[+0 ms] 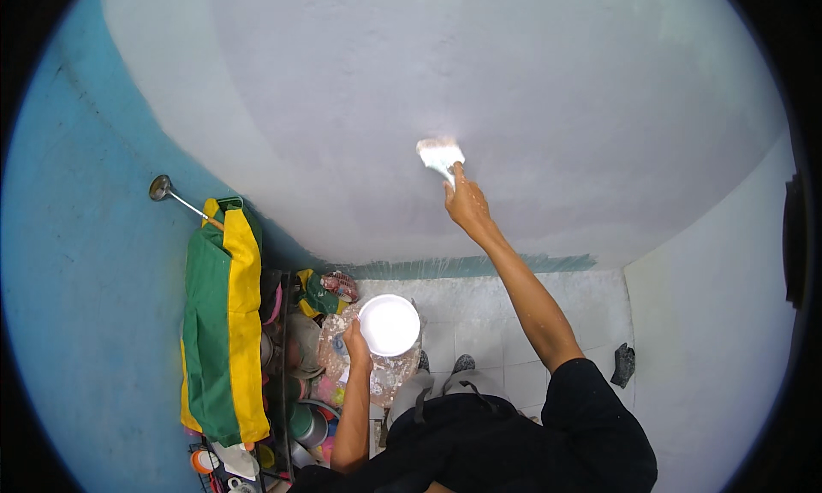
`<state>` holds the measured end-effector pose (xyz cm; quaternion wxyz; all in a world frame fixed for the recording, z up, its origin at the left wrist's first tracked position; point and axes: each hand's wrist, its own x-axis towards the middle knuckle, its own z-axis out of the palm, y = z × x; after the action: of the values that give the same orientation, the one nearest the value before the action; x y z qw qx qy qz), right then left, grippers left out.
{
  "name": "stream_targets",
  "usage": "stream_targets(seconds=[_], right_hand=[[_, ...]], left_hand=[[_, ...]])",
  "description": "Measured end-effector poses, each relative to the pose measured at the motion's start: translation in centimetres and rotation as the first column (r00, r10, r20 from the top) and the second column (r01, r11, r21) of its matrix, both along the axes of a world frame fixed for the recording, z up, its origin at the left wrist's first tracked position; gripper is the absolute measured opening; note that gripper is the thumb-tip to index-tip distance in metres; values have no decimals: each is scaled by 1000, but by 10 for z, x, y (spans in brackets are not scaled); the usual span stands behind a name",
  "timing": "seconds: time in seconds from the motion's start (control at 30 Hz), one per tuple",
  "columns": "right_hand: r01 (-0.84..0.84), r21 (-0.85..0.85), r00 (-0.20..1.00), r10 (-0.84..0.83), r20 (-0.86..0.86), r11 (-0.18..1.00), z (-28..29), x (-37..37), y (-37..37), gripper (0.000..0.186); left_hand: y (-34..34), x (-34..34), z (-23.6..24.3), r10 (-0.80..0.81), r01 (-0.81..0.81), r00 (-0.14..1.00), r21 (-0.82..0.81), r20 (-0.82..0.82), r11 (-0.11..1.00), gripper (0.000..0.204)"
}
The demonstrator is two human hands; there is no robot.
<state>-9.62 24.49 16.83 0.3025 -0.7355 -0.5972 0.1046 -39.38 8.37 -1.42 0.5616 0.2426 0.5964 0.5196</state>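
The right hand [467,204] is raised with its grip closed around the handle of a paintbrush [440,157], whose bristles press against the pale grey wall [514,82]. The left hand [355,333] holds a white bowl of paint [390,324] by its left rim, fingers wrapped tight, above the tiled floor [514,322]. A green and yellow cloth [224,322] hangs on the blue wall [86,279].

right hand [467,204] raised, left hand [354,335] low, both gripping
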Motion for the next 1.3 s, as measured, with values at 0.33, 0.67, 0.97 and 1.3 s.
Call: stream_targets(seconds=[0.33,0.67,0.97,1.3], right_hand=[[-439,-180,889,397,-228,880,65,-4,-141,47],[-560,-410,797,604,-29,720,64,-26,-201,43],[-505,-371,838,545,5,780,29,-36,-210,33],[-346,-316,934,293,-206,883,2,-34,-210,34]], left_hand=[[75,23,72,-15,29,997,189,-78,982,43],[54,58,102,6,18,995,228,-104,973,43],[46,89,79,6,112,925,289,-380,951,53],[36,127,79,98,24,930,323,-355,946,53]])
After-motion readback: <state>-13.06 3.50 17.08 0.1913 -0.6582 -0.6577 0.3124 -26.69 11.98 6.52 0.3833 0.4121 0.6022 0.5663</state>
